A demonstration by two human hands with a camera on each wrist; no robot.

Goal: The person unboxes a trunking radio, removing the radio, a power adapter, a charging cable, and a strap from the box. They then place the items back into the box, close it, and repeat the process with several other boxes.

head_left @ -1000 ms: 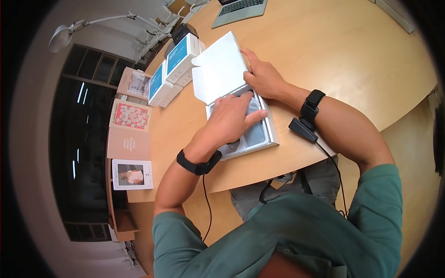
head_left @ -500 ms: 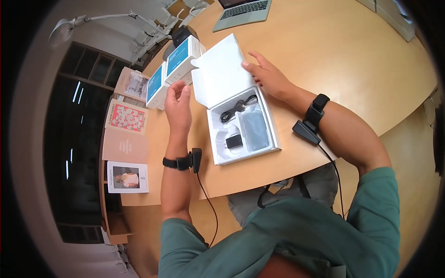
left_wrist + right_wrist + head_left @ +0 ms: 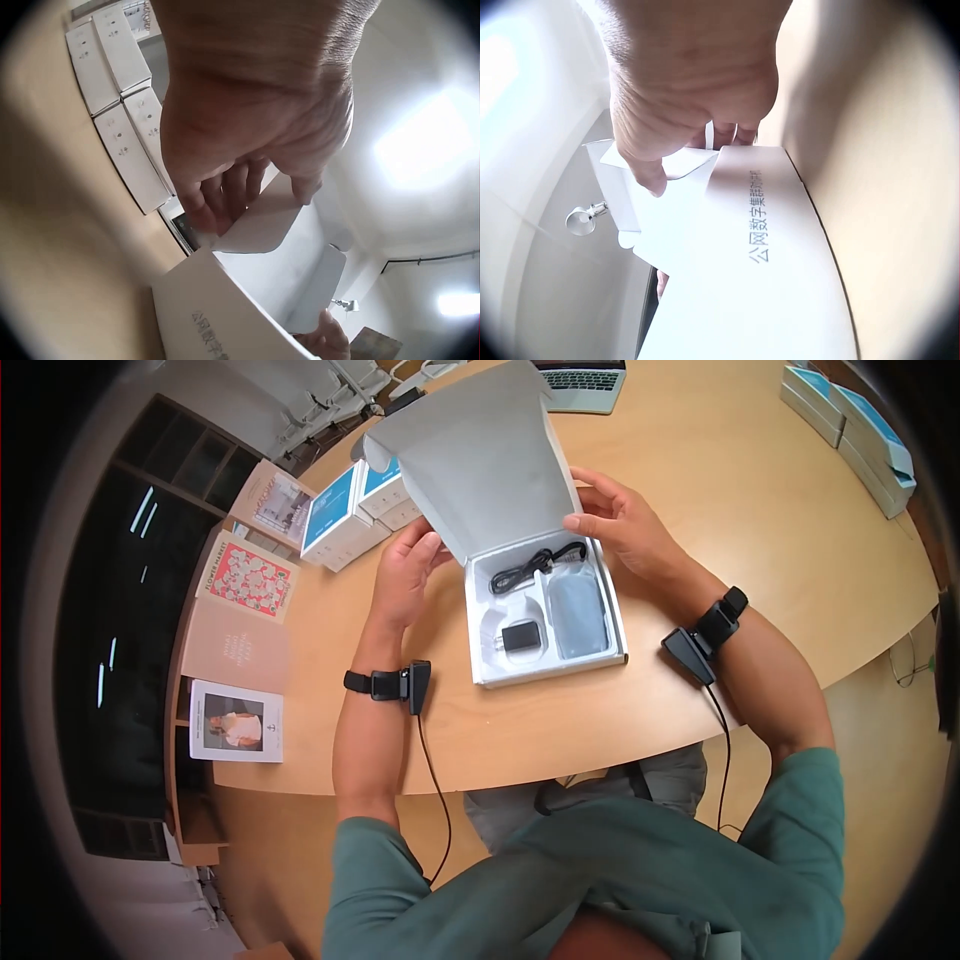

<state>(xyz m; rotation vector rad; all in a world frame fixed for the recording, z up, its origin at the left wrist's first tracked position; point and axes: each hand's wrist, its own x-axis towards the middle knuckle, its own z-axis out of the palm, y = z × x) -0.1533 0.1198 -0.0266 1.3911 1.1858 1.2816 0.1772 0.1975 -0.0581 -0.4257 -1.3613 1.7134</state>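
An open white cardboard box (image 3: 550, 673) stands on the table, its hinged lid (image 3: 480, 460) raised and tilted back. Inside, a white moulded tray holds a coiled black cable (image 3: 515, 575), a black charger plug (image 3: 520, 636) and a grey-blue item in a clear bag (image 3: 578, 615). My left hand (image 3: 405, 575) pinches the lid's left side flap (image 3: 262, 221) between thumb and fingers. At the other side, my right hand (image 3: 632, 530) has its thumb inside and its fingers outside the right flap (image 3: 681, 162), near the hinge. Printed characters (image 3: 757, 217) mark the box's side.
Blue-and-white boxes (image 3: 335, 515) are stacked behind the left hand, and more boxes (image 3: 870, 445) stand at the far right. A laptop (image 3: 585, 385) sits at the back. Books (image 3: 240, 640) line the left edge. Cables (image 3: 440, 800) trail from both wrist cameras.
My left hand came out of the tray, swung left, then moved to the lid's left flap. The lid has risen from lying back to a steeper tilt, with the right hand at its right side.
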